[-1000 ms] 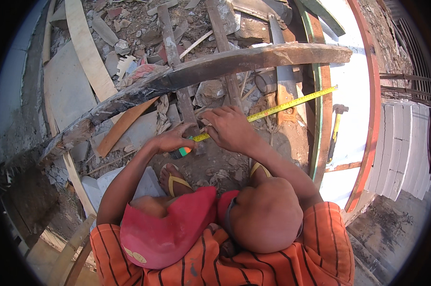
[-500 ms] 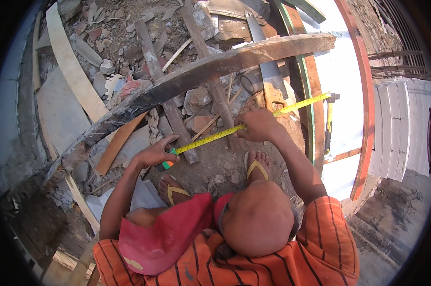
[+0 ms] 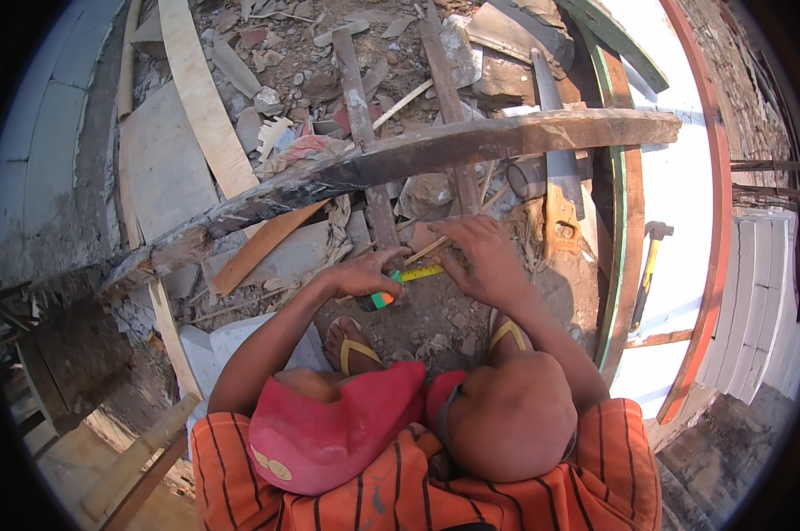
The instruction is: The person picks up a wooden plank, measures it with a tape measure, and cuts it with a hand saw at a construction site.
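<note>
We see the left hand (image 3: 363,278) reaching inward, its fingers grasping the tape measure (image 3: 382,299), which lies at one o'clock from the left foot (image 3: 354,349). The right hand (image 3: 488,264), at two o'clock from the case, is palm down with fingers partly extended; whether they pinch the tape we cannot tell. Half a second earlier, the yellow blade (image 3: 421,273) ran past this hand to the white panel (image 3: 679,199); we now see only a short length, emerging from its green-and-orange case.

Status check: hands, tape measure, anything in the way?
Left hand holding tape measure. Right hand at yellow strip's visible end, grip unclear. Beam beyond both hands, not between.
</note>
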`<action>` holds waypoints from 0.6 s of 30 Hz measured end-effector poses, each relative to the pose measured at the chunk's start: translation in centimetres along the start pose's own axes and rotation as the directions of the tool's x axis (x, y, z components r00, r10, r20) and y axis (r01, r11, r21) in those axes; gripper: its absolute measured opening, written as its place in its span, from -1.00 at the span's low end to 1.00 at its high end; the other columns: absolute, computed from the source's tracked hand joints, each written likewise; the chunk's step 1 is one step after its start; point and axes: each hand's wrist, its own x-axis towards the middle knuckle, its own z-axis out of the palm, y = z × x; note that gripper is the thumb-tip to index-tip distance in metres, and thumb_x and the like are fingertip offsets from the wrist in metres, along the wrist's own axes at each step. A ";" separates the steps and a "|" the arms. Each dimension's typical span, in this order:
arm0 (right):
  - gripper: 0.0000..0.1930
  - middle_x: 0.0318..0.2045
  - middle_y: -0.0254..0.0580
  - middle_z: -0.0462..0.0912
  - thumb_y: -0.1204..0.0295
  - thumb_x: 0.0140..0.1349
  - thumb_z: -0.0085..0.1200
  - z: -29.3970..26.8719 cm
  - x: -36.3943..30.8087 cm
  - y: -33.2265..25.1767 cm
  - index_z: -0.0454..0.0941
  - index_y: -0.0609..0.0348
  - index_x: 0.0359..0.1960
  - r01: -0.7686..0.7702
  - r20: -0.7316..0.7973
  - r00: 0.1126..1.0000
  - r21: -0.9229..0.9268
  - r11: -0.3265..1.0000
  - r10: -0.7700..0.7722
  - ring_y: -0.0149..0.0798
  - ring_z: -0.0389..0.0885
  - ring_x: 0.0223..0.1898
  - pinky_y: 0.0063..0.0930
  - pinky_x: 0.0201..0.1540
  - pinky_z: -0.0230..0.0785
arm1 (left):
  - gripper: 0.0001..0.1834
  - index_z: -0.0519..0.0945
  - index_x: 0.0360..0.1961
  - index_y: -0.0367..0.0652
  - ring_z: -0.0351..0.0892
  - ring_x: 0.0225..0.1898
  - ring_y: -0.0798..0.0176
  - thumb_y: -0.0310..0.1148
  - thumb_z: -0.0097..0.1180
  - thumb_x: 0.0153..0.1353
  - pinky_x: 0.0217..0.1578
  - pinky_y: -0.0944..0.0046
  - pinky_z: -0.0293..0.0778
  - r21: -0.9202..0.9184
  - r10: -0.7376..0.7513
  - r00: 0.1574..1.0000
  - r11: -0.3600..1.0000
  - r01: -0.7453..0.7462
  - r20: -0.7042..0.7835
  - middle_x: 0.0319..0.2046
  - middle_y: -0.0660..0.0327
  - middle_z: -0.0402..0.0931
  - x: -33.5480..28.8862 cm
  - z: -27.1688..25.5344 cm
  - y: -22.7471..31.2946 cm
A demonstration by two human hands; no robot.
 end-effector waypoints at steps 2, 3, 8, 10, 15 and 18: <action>-0.42 0.06 -0.01 0.49 0.40 0.06 0.22 -0.3 -0.5 0.7 0.38 0.08 0.17 -0.040 -0.171 0.985 -0.002 0.999 0.039 0.00 0.46 0.10 -0.15 0.19 0.27 | -0.03 0.08 0.39 -0.07 0.18 0.29 0.04 -0.08 0.25 -0.02 0.23 0.16 0.17 -0.090 0.007 1.000 0.996 -0.010 -0.030 0.27 -0.04 0.17 -0.1 0.1 -0.1; -0.41 0.09 0.00 0.46 0.40 0.07 0.22 -0.1 -0.8 1.0 0.35 0.09 0.19 -0.089 -0.174 0.979 0.112 0.990 0.108 -0.02 0.45 0.11 -0.17 0.17 0.29 | -0.05 0.07 0.39 -0.07 0.19 0.29 0.05 -0.09 0.24 0.01 0.22 0.17 0.18 -0.134 0.010 0.999 0.991 -0.015 -0.043 0.26 -0.04 0.19 0.0 0.3 -0.2; -0.41 0.06 -0.08 0.49 0.31 0.14 0.24 3.1 -3.2 0.8 0.31 0.12 0.20 -0.418 0.095 0.847 0.727 0.545 0.523 -0.19 0.52 0.02 -0.24 0.04 0.37 | -0.15 0.07 0.39 -0.09 0.19 0.28 0.08 -0.11 0.16 0.13 0.19 0.15 0.23 -0.425 -0.008 0.964 0.899 -0.109 -0.264 0.19 -0.07 0.25 2.2 2.0 0.4; -0.41 0.03 -0.12 0.48 0.29 0.16 0.23 3.9 -4.1 0.5 0.30 0.12 0.21 -0.490 0.312 0.833 0.799 0.349 0.456 -0.26 0.50 -0.01 -0.31 -0.01 0.40 | -0.17 0.08 0.38 -0.11 0.18 0.28 0.08 -0.10 0.15 0.16 0.17 0.11 0.26 -0.514 -0.002 0.960 0.845 -0.148 -0.280 0.19 -0.08 0.24 2.3 2.9 1.6; -0.38 -0.02 -0.18 0.48 0.27 0.16 0.22 3.4 -7.4 3.9 0.28 0.11 0.24 -0.401 0.245 0.818 0.892 0.210 0.521 -0.33 0.47 -0.02 -0.44 -0.08 0.42 | -0.26 0.16 0.34 -0.13 0.28 0.23 0.11 -0.14 0.14 0.21 0.06 0.11 0.39 -0.516 0.095 0.989 0.845 -0.141 -0.116 0.20 -0.06 0.28 -0.5 3.2 8.0; -0.41 -0.04 -0.20 0.51 0.30 0.17 0.20 -1.6 -9.6 6.7 0.29 0.15 0.22 -0.397 0.100 0.700 0.878 0.269 0.707 -0.39 0.48 -0.06 -0.47 -0.05 0.39 | -0.42 0.33 0.22 -0.19 0.46 0.06 0.20 -0.25 0.12 0.20 0.01 0.23 0.43 -0.119 0.222 0.872 0.946 -0.300 -0.435 0.07 0.01 0.44 -2.4 -0.4 8.3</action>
